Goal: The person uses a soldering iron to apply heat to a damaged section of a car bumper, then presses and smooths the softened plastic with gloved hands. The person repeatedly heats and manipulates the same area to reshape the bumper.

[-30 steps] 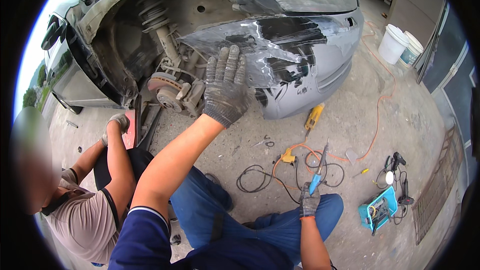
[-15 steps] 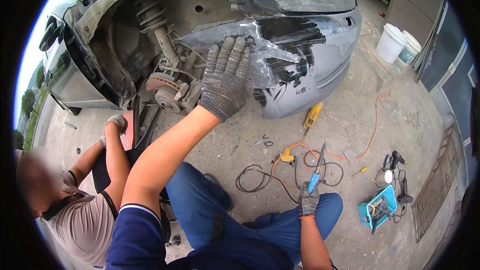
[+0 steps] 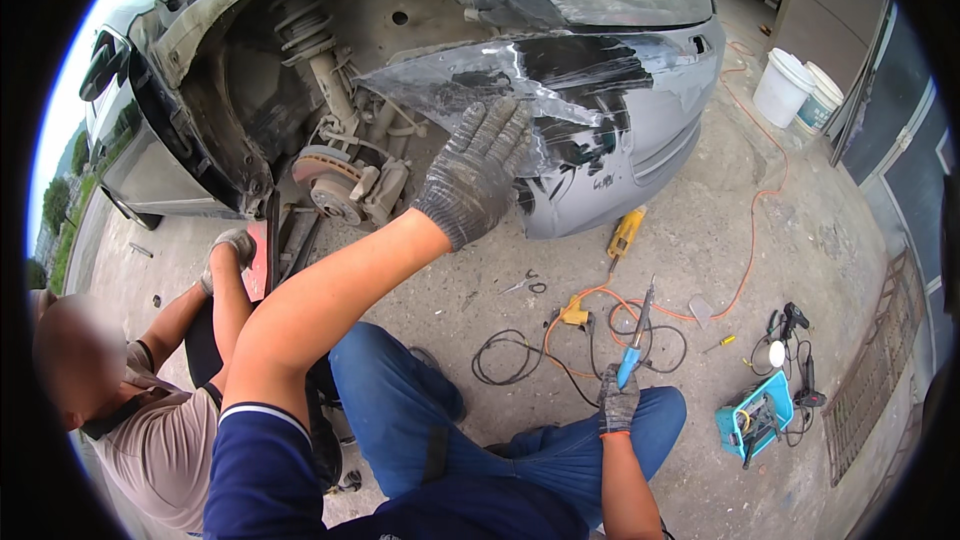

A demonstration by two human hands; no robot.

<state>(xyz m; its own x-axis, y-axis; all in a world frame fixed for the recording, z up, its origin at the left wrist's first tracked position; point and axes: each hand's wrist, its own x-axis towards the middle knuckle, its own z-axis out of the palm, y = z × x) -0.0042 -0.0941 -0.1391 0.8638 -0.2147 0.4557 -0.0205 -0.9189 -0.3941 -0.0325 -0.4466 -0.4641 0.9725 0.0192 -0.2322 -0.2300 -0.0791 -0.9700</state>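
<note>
My left hand [image 3: 475, 172], in a dark grey knit glove, lies with fingers stretched against the torn edge of a grey car bumper [image 3: 655, 135]. Scraped black patches and a pale jagged crack line run across the bumper just beyond my fingertips. My palm side is hidden. Over my right knee, my gloved right hand [image 3: 619, 408] is closed around the blue handle of a soldering iron [image 3: 629, 364], its metal tip pointing up and away. Left of the bumper, the brake disc [image 3: 330, 180] and the coil spring [image 3: 303, 30] show in the uncovered wheel well.
A co-worker [image 3: 150, 440] sits close on my left. On the concrete lie an orange cord [image 3: 752, 240], a black cable [image 3: 490, 365], a yellow-handled tool [image 3: 627, 231], scissors [image 3: 525, 283] and a turquoise basket of tools [image 3: 727, 425]. White buckets [image 3: 784, 90] stand at far right.
My left hand has slid right and a little nearer along the bumper, uncovering more of its upper left part. My right hand and the soldering iron have stayed in place.
</note>
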